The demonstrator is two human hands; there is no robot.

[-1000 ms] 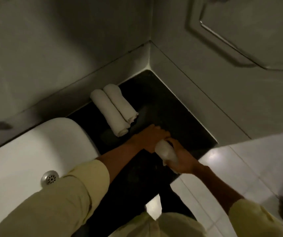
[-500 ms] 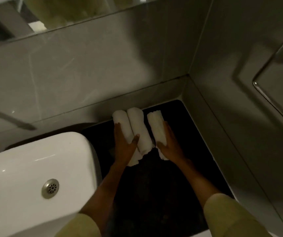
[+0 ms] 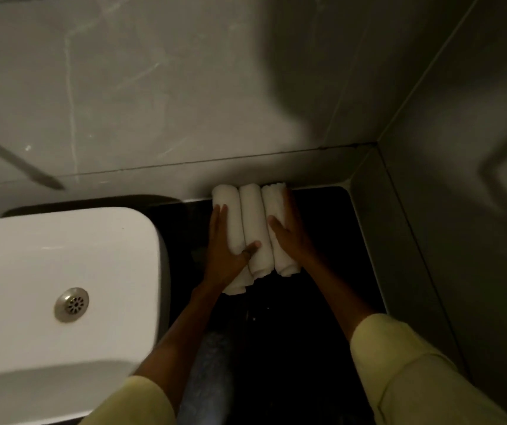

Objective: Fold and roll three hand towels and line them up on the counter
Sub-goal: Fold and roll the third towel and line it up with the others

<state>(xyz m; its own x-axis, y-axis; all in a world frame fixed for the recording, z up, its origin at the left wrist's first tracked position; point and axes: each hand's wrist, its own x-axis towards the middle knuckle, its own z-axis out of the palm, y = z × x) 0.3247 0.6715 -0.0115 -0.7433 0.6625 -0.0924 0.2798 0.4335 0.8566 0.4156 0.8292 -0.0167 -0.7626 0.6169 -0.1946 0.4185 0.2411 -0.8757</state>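
Three white rolled hand towels lie side by side on the black counter [image 3: 322, 271], their far ends against the back wall. My left hand [image 3: 226, 250] rests flat on the left towel roll [image 3: 230, 216], with its thumb across the middle towel roll [image 3: 256, 222]. On the right towel roll [image 3: 276, 204] lies my right hand [image 3: 289, 231], pressing it against the middle one. All three rolls touch each other. The left roll reaches a little nearer to me than the other two.
A white basin [image 3: 62, 271] with a metal drain [image 3: 72, 304] stands left of the towels. Grey tiled walls [image 3: 184, 87] meet in a corner at the right. A dark fuzzy object [image 3: 209, 372] lies low between my arms.
The third roll, carried in my right hand a second ago, now lies beside the other two. Both hands have pushed the three rolls together and back against the wall.
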